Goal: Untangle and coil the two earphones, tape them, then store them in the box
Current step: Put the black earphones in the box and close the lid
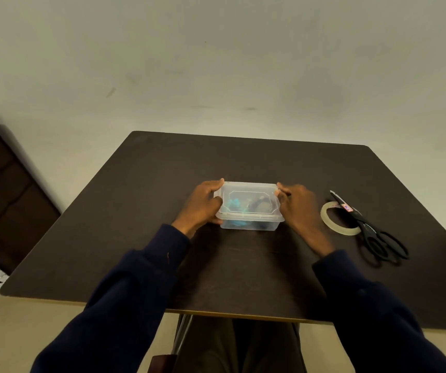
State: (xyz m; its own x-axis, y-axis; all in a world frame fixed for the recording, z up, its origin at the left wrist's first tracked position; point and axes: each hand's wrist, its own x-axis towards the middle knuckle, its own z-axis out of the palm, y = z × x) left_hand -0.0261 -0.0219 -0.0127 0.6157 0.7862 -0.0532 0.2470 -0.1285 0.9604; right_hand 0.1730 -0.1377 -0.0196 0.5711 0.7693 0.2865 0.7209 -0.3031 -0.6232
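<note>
Box (251, 218), long axis left-right, is gripped at its ends by left hand (203, 203) and right hand (295, 205); earphones (234, 204) seemingly inside.

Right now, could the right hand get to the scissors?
Probably yes. The right hand grips the box, and the scissors lie on the table to its right. Only the flat tape roll sits between, low enough to pass over once it lets go.

- Your left hand (203, 207) grips the left end of the box (248, 211), fingers curled over its far corner
- Your right hand (295, 208) grips the right end, fingers curled, opposite the left
</note>
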